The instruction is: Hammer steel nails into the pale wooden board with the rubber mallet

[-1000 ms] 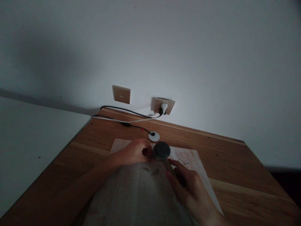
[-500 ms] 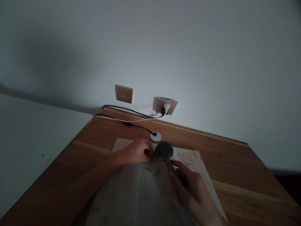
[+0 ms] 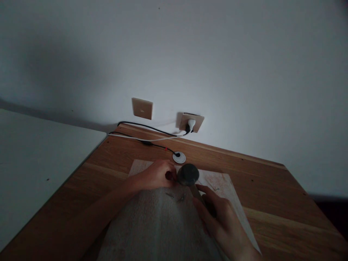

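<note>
Left hand curled, right hand closed around hammer

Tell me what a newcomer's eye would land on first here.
Probably the dark, round-headed hammer, below the picture's middle, gripped in the bare right hand above a pale, wood-grained rectangular board. Just left of it, the bare left hand is curled over the board. Beyond them, a rounded white plug stands out in a beige socket plate on the pale wall.
</note>
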`<action>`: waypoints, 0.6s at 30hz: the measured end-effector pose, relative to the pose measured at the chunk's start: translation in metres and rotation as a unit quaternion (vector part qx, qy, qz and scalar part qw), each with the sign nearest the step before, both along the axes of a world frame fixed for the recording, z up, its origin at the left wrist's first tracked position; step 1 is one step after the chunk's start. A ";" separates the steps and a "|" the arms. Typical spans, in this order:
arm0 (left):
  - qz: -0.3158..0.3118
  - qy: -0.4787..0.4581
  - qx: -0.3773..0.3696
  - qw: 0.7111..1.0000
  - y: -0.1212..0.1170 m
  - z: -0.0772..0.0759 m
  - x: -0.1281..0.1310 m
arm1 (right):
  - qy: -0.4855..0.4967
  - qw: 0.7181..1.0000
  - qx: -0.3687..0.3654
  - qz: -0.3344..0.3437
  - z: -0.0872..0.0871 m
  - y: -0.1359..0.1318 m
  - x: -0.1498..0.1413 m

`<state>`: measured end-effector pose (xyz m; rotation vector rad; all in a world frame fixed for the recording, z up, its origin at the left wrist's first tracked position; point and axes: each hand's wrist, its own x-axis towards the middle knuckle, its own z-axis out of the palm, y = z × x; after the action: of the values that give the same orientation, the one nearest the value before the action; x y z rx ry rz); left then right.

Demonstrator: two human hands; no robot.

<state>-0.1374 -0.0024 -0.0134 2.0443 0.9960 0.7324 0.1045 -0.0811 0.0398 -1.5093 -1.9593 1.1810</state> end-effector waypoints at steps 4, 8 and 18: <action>0.003 0.000 -0.013 1.000 0.000 0.000 0.000 | 0.003 1.000 -0.006 -0.001 -0.001 0.000 0.001; -0.008 -0.016 -0.025 1.000 -0.001 -0.001 0.001 | -0.002 1.000 -0.004 -0.003 -0.001 0.000 0.001; -0.032 -0.046 0.015 0.998 0.002 -0.007 0.001 | 0.006 1.000 0.001 -0.011 0.000 -0.001 -0.002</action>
<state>-0.1367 -0.0008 -0.0206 2.0390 0.8693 0.8054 0.1022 -0.0817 0.0402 -1.5152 -1.9312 1.1771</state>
